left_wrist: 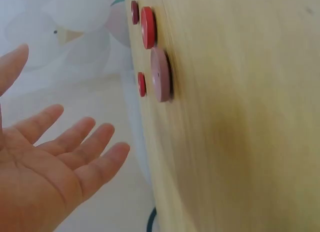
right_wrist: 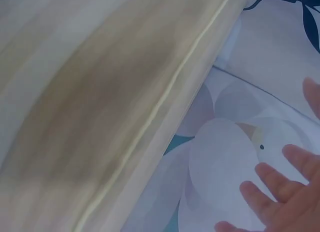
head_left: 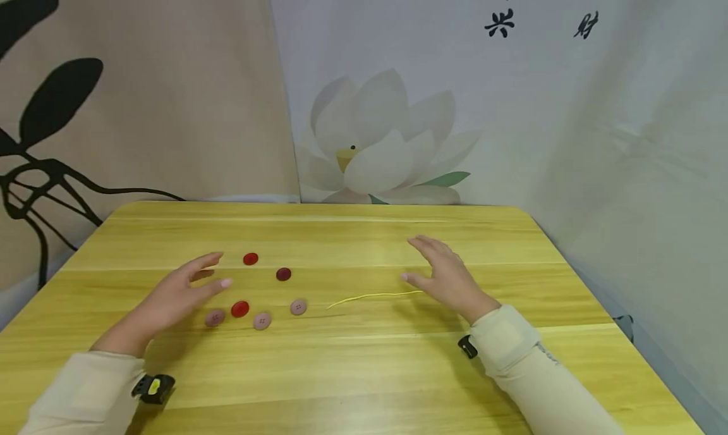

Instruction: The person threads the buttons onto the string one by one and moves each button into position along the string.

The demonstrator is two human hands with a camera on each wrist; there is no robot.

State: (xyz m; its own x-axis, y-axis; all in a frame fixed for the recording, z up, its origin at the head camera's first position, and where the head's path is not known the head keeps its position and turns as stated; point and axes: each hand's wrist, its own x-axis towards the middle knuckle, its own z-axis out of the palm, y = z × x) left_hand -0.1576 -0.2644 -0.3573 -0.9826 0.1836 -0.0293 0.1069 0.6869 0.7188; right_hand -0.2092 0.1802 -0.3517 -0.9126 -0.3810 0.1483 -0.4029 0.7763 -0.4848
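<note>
Buttons (head_left: 240, 308): six, lying flat on the tabletop (head_left: 341, 372), near the left hand (head_left: 176, 299)!
Yellow string (head_left: 364, 296): stretched out to the buttons' right, running toward the right hand (head_left: 450, 283).
Left hand: hovering, fingers spread.
Right hand: hovering too, fingers apart!

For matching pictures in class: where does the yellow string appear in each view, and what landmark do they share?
Head: yellow string lower middle, right of the buttons.
Left wrist: not in it.
Right wrist: slants from the top down to lower left.
Shared landmark: white flower print.
</note>
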